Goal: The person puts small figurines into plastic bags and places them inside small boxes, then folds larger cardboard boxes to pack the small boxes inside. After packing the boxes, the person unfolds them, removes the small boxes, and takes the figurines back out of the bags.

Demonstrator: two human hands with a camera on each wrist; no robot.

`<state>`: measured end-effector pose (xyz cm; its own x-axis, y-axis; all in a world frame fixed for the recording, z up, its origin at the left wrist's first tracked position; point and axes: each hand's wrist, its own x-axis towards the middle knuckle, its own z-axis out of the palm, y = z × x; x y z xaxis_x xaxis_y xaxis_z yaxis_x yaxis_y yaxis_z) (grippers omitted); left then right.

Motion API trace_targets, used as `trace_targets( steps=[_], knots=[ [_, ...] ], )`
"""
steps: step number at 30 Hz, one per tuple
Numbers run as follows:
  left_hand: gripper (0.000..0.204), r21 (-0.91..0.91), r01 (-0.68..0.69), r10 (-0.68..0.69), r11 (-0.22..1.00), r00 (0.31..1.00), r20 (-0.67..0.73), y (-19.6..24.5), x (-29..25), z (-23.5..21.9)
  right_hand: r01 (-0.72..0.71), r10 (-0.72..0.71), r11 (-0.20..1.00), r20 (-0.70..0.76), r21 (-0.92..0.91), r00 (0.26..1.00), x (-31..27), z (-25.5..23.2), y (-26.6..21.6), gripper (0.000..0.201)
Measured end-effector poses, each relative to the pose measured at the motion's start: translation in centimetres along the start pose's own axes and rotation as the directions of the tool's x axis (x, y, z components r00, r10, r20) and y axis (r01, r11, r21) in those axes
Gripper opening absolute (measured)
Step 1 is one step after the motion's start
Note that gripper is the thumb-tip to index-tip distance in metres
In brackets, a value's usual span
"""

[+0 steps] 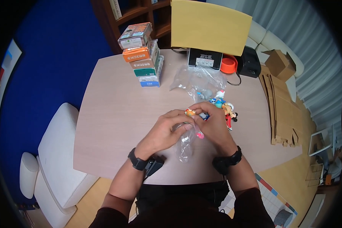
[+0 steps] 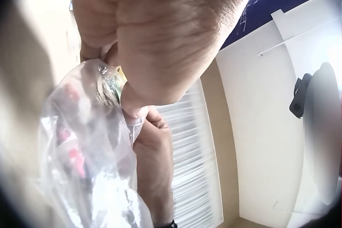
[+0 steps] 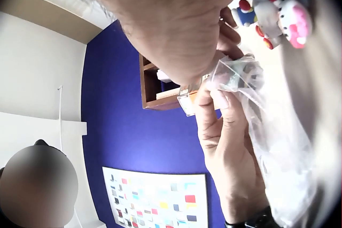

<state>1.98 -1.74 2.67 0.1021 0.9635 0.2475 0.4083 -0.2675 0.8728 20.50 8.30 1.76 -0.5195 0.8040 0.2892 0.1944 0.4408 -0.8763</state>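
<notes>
Both hands meet over the near middle of the table at the mouth of a clear plastic bag (image 1: 185,146). My left hand (image 1: 167,129) pinches the bag between thumb and fingers, and the bag hangs toward me. Thumb and fingertips of my right hand (image 1: 214,123) pinch the bag's upper edge from the other side. A small orange-yellow figurine (image 1: 190,112) shows between the fingertips; its lower part is hidden. Greenish color (image 3: 240,75) shows through the plastic in the right wrist view. Beside the right hand lie a pink figurine (image 1: 200,135) and a blue-grey one (image 1: 203,116).
More toy figurines (image 1: 227,109) lie beyond the right hand, with another clear bag (image 1: 199,78) behind them. Stacked boxes (image 1: 142,62) stand at the back left. A black box (image 1: 204,59), an orange round object (image 1: 228,64) and flattened cardboard (image 1: 279,110) are farther right.
</notes>
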Motion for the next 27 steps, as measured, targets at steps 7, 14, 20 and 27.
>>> trace_targets(
  steps=[7, 14, 20, 27],
  knots=[
    [0.018, -0.158, 0.044, -0.057, 0.986, 0.995, -0.078, -1.4, 0.2, 0.0, 0.198, -0.201, 0.979, 0.109, 0.037, 0.973, 0.3, -0.5, -0.3, 0.022],
    [0.014, -0.213, 0.04, -0.074, 0.976, 0.986, -0.152, -2.8, 0.2, 0.2, 0.308, -0.263, 0.945, 0.308, -0.107, 0.914, 0.5, -1.0, -0.6, 0.032],
    [0.044, -0.392, 0.107, -0.18, 0.914, 0.971, -0.155, -2.6, 0.5, 0.7, 0.145, -0.14, 0.987, 0.082, -0.07, 0.987, 0.0, -0.5, -0.6, 0.023],
    [0.056, -0.687, 0.322, -0.309, 0.652, 0.94, 0.147, -2.4, 0.3, 0.7, 0.254, -0.271, 0.962, -0.224, -0.103, 0.936, -0.3, -0.1, -1.9, 0.02]
  ],
)
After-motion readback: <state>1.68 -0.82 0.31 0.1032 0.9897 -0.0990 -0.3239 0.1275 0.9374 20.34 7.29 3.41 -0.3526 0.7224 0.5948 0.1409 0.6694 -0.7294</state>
